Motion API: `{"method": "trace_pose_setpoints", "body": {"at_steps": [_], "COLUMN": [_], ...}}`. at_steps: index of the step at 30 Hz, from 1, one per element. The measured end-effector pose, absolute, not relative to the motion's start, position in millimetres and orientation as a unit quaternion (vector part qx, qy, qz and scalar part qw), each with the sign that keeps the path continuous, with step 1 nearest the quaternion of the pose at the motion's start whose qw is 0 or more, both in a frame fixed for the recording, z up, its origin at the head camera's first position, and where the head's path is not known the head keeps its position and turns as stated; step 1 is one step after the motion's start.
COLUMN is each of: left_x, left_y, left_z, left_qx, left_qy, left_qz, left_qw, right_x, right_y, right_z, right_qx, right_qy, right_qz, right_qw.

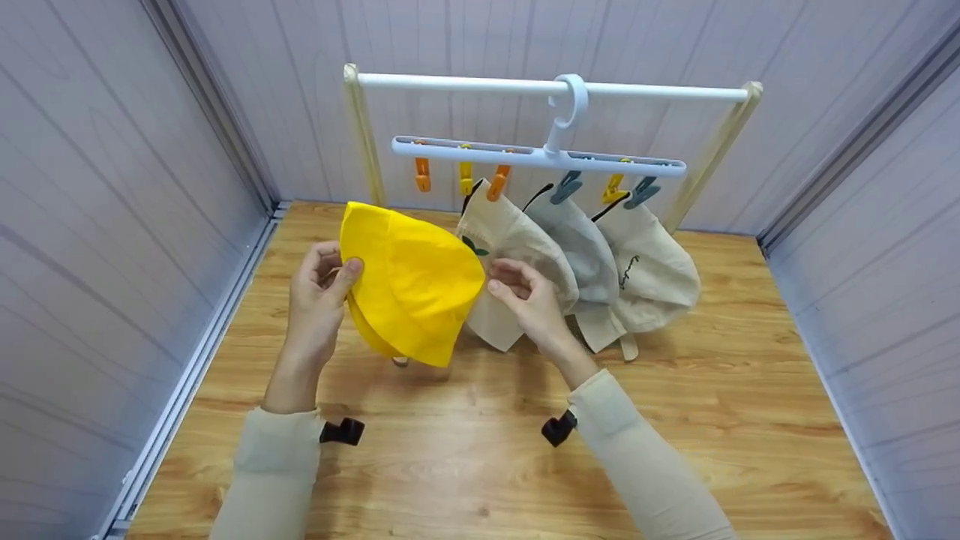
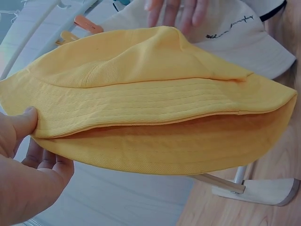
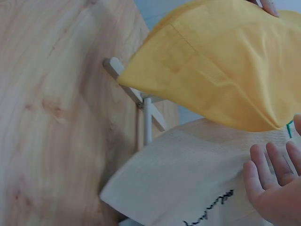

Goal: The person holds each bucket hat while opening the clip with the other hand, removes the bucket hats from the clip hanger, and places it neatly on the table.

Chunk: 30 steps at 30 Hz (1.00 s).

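Observation:
My left hand (image 1: 315, 300) pinches the brim of a yellow bucket hat (image 1: 412, 285) between thumb and fingers. The hat is folded flat on its side, and its brim edges part slightly in the left wrist view. Beside its crown is my right hand (image 1: 532, 304), fingers loosely bent and holding nothing; the right wrist view shows a gap between these fingers and the yellow cloth. Behind that hand hangs a cream hat (image 1: 517, 240) with a green leaf design. A grey hat (image 1: 577, 240) and another cream hat (image 1: 660, 262) with black script hang to its right.
A white clip hanger (image 1: 480, 154) hooks over a white rail (image 1: 465, 82) on a wooden stand. An orange clip (image 1: 422, 174) and a yellow clip (image 1: 466, 178) dangle at its left; other clips hold the hats. Panelled walls enclose the wood-grain surface (image 1: 465, 465).

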<state>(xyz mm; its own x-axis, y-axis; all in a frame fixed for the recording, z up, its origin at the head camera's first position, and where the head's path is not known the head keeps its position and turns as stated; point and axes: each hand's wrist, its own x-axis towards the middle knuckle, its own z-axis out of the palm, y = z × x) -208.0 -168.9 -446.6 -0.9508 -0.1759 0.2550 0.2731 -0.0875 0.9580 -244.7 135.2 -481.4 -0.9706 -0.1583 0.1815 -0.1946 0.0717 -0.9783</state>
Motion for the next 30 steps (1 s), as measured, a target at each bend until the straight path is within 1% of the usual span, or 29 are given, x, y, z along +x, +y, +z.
{"method": "trace_pose_setpoints", "body": {"at_steps": [8, 16, 19, 30], "left_x": [-205, -205, -204, -202], "left_y": [-165, -163, -162, -162], "left_z": [-444, -447, -449, -456], "left_qx": [-0.04, -0.035, -0.031, -0.013], "left_qy": [-0.65, -0.642, -0.637, -0.625], "left_qz": [-0.744, -0.749, -0.754, -0.764], "left_qw": [0.151, 0.159, 0.161, 0.16], "right_x": [-233, -225, -223, -219], "right_y": [127, 116, 111, 100], "right_z": [-507, -529, -535, -547], "right_qx": [0.081, 0.045, 0.033, 0.003], "right_qy": [-0.709, -0.677, -0.674, -0.685], "right_qz": [0.699, 0.726, 0.729, 0.722], "right_qw": [-0.048, -0.109, -0.116, -0.097]}}
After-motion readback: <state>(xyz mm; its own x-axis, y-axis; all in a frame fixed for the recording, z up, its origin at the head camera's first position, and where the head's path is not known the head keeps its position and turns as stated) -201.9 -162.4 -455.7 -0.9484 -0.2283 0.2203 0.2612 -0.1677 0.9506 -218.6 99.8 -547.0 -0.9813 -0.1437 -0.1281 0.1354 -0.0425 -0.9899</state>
